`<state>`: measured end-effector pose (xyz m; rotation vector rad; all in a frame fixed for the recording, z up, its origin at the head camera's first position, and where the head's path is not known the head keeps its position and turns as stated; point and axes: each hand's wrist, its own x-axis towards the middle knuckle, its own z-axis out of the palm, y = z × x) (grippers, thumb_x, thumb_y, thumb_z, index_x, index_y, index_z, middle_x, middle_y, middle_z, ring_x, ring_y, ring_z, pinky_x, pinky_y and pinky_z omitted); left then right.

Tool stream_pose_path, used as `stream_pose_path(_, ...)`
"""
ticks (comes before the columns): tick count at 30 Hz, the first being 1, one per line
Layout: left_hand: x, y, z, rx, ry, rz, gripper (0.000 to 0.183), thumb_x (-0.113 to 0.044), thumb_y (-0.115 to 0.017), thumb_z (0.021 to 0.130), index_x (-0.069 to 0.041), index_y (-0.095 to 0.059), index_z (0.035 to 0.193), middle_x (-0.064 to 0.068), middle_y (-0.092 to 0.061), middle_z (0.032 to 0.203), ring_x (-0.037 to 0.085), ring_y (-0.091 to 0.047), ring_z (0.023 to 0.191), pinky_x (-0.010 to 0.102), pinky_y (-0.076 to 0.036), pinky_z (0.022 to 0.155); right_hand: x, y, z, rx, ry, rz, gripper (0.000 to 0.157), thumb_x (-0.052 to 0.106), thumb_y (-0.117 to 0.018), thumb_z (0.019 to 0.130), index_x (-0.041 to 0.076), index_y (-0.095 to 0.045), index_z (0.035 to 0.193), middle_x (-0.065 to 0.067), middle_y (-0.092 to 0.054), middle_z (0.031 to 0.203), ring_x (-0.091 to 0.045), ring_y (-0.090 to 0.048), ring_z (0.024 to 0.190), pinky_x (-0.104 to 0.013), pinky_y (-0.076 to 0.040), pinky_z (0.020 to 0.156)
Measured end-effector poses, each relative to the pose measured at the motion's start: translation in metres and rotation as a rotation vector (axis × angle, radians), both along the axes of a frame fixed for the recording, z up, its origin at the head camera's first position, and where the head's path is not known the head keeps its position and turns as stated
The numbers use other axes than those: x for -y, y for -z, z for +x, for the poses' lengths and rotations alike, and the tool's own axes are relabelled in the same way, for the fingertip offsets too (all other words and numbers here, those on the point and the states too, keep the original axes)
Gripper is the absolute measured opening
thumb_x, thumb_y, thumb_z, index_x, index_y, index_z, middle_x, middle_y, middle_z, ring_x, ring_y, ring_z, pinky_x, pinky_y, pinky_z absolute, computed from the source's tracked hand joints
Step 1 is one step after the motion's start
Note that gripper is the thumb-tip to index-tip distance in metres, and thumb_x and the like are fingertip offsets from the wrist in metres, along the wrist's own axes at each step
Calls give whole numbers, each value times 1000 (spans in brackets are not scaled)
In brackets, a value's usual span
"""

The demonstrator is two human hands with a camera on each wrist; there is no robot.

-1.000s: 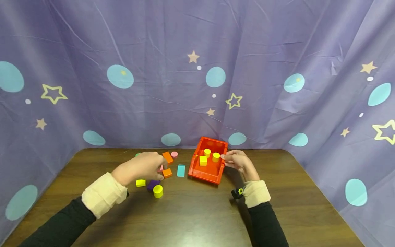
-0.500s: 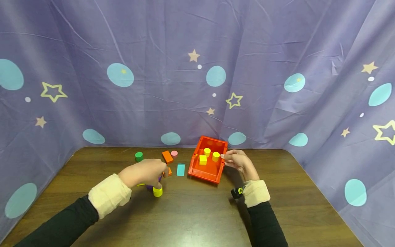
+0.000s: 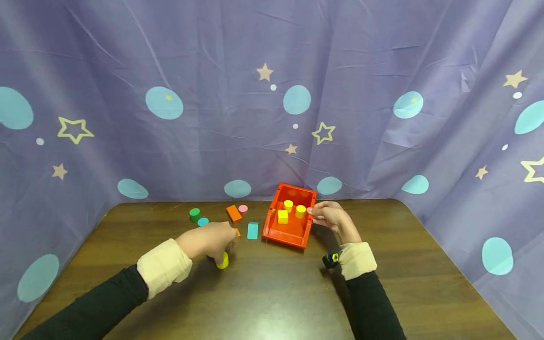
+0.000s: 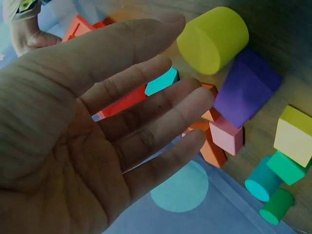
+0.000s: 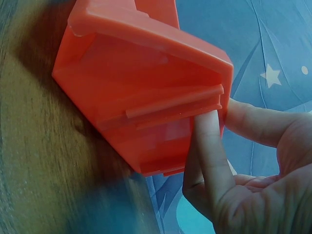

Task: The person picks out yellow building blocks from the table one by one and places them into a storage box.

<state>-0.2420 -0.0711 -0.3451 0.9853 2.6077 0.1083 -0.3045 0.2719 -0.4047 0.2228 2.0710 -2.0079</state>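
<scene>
My left hand (image 3: 211,240) reaches over the blocks at the left of the table. In the left wrist view its fingers are extended, and the thumb tip (image 4: 171,20) lies right at the edge of a yellow cylinder (image 4: 213,40). A purple block (image 4: 246,88) stands beside that cylinder. On the other side, my right hand (image 3: 333,220) pinches the right wall of a red plastic bin (image 3: 284,237), thumb over the rim and fingers against the outer face. Inside the bin are two yellow cylinders (image 3: 300,211) and a yellow cube (image 3: 282,217).
Between the left hand and the bin lies a light-blue block (image 3: 252,231). Behind the hand are an orange block (image 3: 233,214), a pink cylinder (image 3: 243,209) and a green cylinder (image 3: 195,215). A patterned purple curtain (image 3: 238,141) hangs along the table's far edge.
My left hand has moved toward the near side and slightly right, coming over the yellow cylinder and uncovering the green and blue pieces behind. My right hand keeps its hold on the bin.
</scene>
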Motion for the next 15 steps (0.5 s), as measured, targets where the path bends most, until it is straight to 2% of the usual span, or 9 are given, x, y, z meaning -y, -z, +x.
stream_pose_path(8,-1,10,4,11,-28,-34,36,11,-84,62,-6,-75,92,5,-76,93,13,-55,71,32,-56,66,-1,0,-1,-2,4,12,18,0,-63,96,-1,-48,107,1,-60,83,-5,-62,72,-20,-59,67)
stream_pose_path(15,-1,14,4,2,-11,-47,32,10,-88,62,-7,-74,86,2,-73,86,13,-49,67,30,-51,62,-1,1,-1,-6,-3,2,16,-1,-61,96,-2,-48,107,2,-62,83,-6,-64,72,-21,-59,67)
